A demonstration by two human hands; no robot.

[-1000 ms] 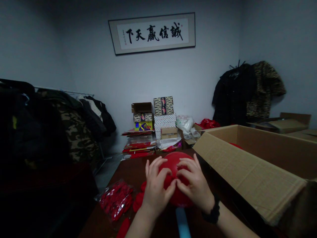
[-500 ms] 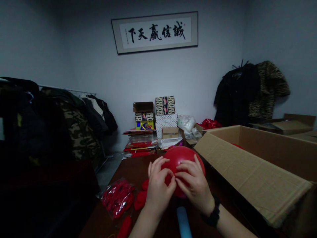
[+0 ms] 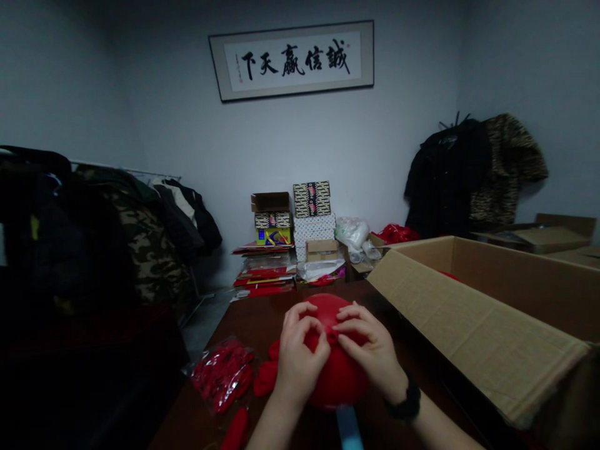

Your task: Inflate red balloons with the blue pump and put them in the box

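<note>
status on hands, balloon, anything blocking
Left hand, right hand: fingers at red balloon. Open box at right, clear of hands. Nothing seen in the way.

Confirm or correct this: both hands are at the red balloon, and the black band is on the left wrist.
Wrong side: the head view shows the black band on the right, not the left. The left hand and right hand are at the red balloon.

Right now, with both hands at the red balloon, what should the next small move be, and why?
Probably a gentle tug with the right hand on the small nub of the red balloon, left hand steadying: both hands are gathered at it, and I can't tell whether it is tied.
</note>
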